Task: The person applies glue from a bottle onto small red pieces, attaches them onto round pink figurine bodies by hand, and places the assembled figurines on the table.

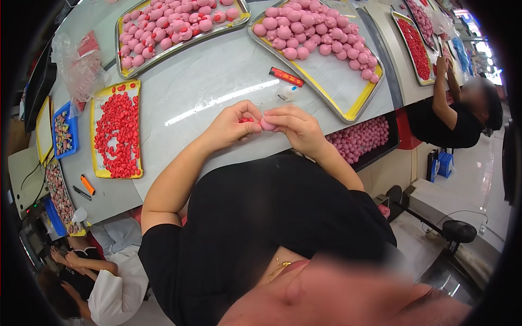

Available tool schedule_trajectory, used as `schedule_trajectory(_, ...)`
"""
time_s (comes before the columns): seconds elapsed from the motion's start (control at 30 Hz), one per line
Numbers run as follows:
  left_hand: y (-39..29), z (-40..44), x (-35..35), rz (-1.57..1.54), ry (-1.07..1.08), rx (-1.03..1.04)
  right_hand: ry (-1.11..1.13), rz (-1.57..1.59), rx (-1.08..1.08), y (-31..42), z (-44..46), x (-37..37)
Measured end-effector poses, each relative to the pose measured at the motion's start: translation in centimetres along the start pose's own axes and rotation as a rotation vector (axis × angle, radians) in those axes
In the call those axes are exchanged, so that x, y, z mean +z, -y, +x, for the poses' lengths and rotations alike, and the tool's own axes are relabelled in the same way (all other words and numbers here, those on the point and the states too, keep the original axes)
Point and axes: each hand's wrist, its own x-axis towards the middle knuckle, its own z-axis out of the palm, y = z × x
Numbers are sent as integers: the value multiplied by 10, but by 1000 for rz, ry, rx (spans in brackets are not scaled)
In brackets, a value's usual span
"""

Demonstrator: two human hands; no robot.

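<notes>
My left hand is closed, its fingers curled around a few small red pieces. Against its fingertips sits a small pink ball, pinched by my right hand, whose fingers cover much of it. Both hands meet just above the grey-white table, near its front edge. Beyond them lie a small white bottle with a blue part and a red box-like item with markings. To the left, a yellow-lined tray holds many loose red ring-like pieces.
Metal trays of pink balls, some with red parts, others plain, stand at the back. A dark bin of pink balls sits below the table edge. An orange cutter lies left. Co-workers sit at both sides.
</notes>
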Motion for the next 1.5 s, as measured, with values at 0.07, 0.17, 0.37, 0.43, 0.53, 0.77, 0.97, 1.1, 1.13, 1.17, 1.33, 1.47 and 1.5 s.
schedule_trajectory(0.07,2,2,0,-46,25,1,-10,11,-10,-1,0,2)
schedule_trajectory(0.17,2,2,1,-115,69,-14,-31,14,58,-10,-8,10)
schedule_trajectory(0.37,1,1,4,-184,76,-3,-144,280,156,-18,-14,21)
schedule_trajectory(0.43,2,0,4,-201,78,3,-156,276,108,-18,-13,22)
schedule_trajectory(0.53,4,-1,3,-236,73,47,-170,390,150,-19,-15,26)
schedule_trajectory(0.77,-6,-3,-1,282,-165,177,-136,240,163,-12,-7,23)
schedule_trajectory(0.97,-8,-6,9,707,-238,459,-161,79,17,-22,-10,23)
schedule_trajectory(1.1,-9,-6,9,758,-221,496,-163,61,29,-24,-12,23)
schedule_trajectory(1.13,-9,-6,9,757,-221,496,-152,52,24,-23,-12,22)
schedule_trajectory(1.17,-9,-6,8,748,-219,493,-153,52,24,-22,-12,22)
schedule_trajectory(1.33,-8,-4,2,604,-242,348,-191,85,87,-16,-9,24)
schedule_trajectory(1.47,-11,4,-17,-204,-395,10,-166,194,139,-17,-10,23)
schedule_trajectory(1.5,-14,5,-23,-417,-421,30,-158,162,155,-17,-12,22)
